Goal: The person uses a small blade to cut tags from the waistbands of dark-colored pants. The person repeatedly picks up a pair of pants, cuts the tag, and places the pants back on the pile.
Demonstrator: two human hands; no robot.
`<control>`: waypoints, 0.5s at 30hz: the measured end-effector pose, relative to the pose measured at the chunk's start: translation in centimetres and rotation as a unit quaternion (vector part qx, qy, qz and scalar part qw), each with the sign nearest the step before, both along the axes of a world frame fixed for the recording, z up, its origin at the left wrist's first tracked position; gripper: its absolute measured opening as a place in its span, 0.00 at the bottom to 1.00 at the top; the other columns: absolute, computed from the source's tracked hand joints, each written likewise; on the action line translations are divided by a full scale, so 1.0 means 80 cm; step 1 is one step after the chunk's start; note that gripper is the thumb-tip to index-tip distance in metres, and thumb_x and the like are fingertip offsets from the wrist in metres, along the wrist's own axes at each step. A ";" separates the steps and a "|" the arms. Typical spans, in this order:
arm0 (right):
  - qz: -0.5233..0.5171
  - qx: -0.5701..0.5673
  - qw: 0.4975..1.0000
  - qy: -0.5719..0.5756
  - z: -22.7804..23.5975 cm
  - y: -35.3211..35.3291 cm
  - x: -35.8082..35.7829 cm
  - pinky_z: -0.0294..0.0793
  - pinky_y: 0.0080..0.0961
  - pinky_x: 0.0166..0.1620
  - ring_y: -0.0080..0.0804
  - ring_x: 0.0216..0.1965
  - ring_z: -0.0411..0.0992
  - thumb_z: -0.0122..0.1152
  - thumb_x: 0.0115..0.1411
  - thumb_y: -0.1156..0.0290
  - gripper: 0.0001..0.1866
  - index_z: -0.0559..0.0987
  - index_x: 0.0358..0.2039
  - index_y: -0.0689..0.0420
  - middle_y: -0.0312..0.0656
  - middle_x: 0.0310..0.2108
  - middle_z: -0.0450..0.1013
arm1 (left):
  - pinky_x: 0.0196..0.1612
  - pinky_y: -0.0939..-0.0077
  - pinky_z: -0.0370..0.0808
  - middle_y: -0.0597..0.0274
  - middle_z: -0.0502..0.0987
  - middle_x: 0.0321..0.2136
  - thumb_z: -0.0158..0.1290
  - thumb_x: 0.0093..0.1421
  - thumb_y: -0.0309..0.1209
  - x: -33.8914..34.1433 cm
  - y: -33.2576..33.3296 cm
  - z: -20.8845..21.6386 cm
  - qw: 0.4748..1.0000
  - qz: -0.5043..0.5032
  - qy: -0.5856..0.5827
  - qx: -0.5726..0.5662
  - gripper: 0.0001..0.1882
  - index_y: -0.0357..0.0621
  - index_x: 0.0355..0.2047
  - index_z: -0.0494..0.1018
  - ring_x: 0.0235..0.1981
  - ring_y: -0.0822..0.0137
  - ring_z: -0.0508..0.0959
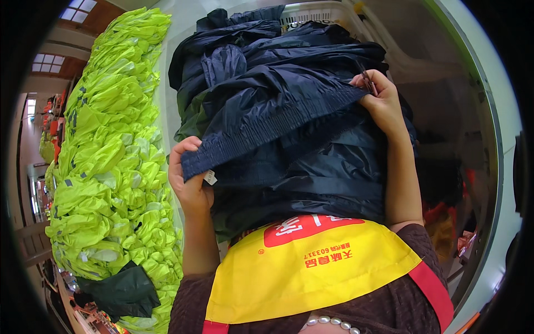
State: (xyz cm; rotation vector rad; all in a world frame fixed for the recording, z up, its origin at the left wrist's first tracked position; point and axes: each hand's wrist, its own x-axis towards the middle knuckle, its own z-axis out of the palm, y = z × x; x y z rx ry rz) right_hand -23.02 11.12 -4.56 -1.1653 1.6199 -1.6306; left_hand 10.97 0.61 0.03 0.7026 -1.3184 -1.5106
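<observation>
A navy garment with a gathered elastic waistband (283, 114) is stretched between my two hands, over a heap of dark navy fabric (334, 172). My left hand (192, 181) is closed on the waistband's left end, where a small white tag (210, 177) hangs by the thumb. Higher up and farther right, my right hand (385, 106) pinches the opposite end of the band. Small dark metal snips (368, 83) also sit in its fingers, pointing up and away. The lower part of the garment merges into the heap, so its outline cannot be made out.
Along the left runs a long pile of bright yellow-green garments (111, 167), with a dark green cloth (127, 292) on its near end. Behind the navy heap stands a white plastic basket (317, 12). A pale curved edge (495, 139) borders the right side.
</observation>
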 end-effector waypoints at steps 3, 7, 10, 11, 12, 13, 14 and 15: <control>0.000 0.005 1.000 0.016 0.008 0.003 0.006 0.65 0.13 0.36 0.17 0.29 0.65 0.60 0.48 0.81 0.09 0.73 0.31 0.58 0.34 0.33 0.72 | 0.54 0.69 0.65 0.57 0.70 0.42 0.50 0.50 0.23 -0.017 -0.006 0.005 0.997 0.016 0.040 0.061 0.16 0.37 0.41 0.67 0.45 0.64 0.71; -0.026 -0.055 0.996 0.064 0.042 0.020 0.026 0.59 0.07 0.24 0.11 0.20 0.57 0.69 0.46 0.75 0.13 0.75 0.32 0.57 0.35 0.37 0.73 | 0.50 0.71 0.69 0.57 0.75 0.38 0.48 0.53 0.22 -0.062 -0.035 0.037 0.971 -0.018 0.131 0.197 0.14 0.38 0.41 0.71 0.42 0.63 0.74; 0.141 -0.084 0.975 0.152 0.066 0.027 0.064 0.68 0.13 0.29 0.19 0.26 0.69 0.69 0.44 0.75 0.18 0.76 0.37 0.58 0.40 0.41 0.73 | 0.49 0.69 0.70 0.57 0.76 0.37 0.49 0.54 0.22 -0.094 -0.059 0.048 0.967 -0.061 0.111 0.219 0.13 0.37 0.40 0.73 0.41 0.63 0.75; 0.164 -0.113 0.954 0.226 0.069 0.022 0.080 0.70 0.13 0.32 0.23 0.30 0.73 0.70 0.44 0.75 0.20 0.76 0.40 0.59 0.42 0.43 0.73 | 0.48 0.69 0.70 0.57 0.77 0.37 0.49 0.53 0.22 -0.104 -0.064 0.055 0.964 -0.085 0.107 0.230 0.12 0.36 0.40 0.73 0.41 0.63 0.75; 0.156 -0.086 0.943 0.280 0.064 0.017 0.091 0.73 0.19 0.34 0.31 0.31 0.75 0.68 0.45 0.74 0.19 0.76 0.40 0.60 0.43 0.43 0.73 | 0.48 0.70 0.71 0.57 0.77 0.37 0.49 0.53 0.22 -0.111 -0.069 0.058 0.958 -0.108 0.104 0.243 0.12 0.36 0.39 0.74 0.41 0.63 0.75; 0.146 -0.059 0.930 0.333 0.056 0.013 0.101 0.76 0.24 0.35 0.39 0.33 0.76 0.66 0.47 0.73 0.18 0.76 0.40 0.60 0.45 0.42 0.74 | 0.47 0.70 0.71 0.57 0.77 0.36 0.50 0.53 0.22 -0.119 -0.072 0.060 0.952 -0.132 0.100 0.257 0.12 0.36 0.38 0.74 0.40 0.63 0.76; 0.139 -0.053 0.920 0.363 0.045 0.004 0.104 0.75 0.23 0.33 0.38 0.31 0.76 0.63 0.50 0.71 0.13 0.77 0.36 0.60 0.45 0.37 0.76 | 0.48 0.68 0.72 0.58 0.77 0.35 0.52 0.52 0.22 -0.129 -0.074 0.063 0.956 -0.131 0.087 0.250 0.10 0.38 0.37 0.74 0.38 0.64 0.76; 0.136 -0.043 0.929 0.342 0.035 0.000 0.103 0.75 0.23 0.33 0.38 0.30 0.76 0.63 0.50 0.71 0.11 0.78 0.35 0.60 0.45 0.34 0.76 | 0.48 0.67 0.72 0.59 0.77 0.34 0.53 0.52 0.23 -0.137 -0.079 0.061 0.955 -0.145 0.085 0.247 0.10 0.38 0.36 0.74 0.38 0.64 0.76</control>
